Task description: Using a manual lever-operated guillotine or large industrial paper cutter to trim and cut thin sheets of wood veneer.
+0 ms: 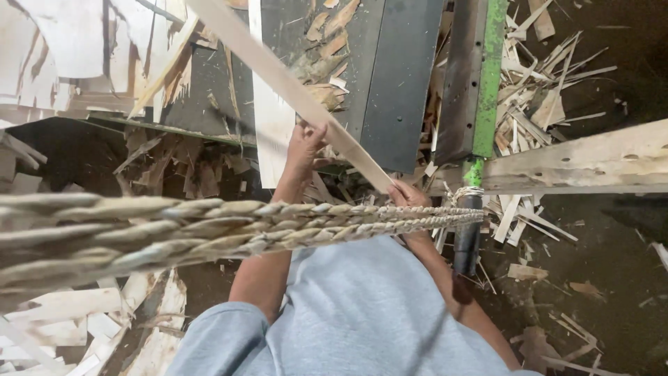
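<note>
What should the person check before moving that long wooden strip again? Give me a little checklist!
1. Left hand gripping the long pale wooden strip: ok, fingers wrap its edge.
2. Right hand on the strip's near end: ok, it holds the tip.
3. Thick braided straw-coloured rope out of the way: not ok, it crosses in front of both forearms.
4. Dark grey metal machine bed free of scraps: not ok, wood shavings lie on it.
5. Floor around the green metal bar: not ok, littered with wood offcuts.
6. Machine running or stopped: cannot tell.
</note>
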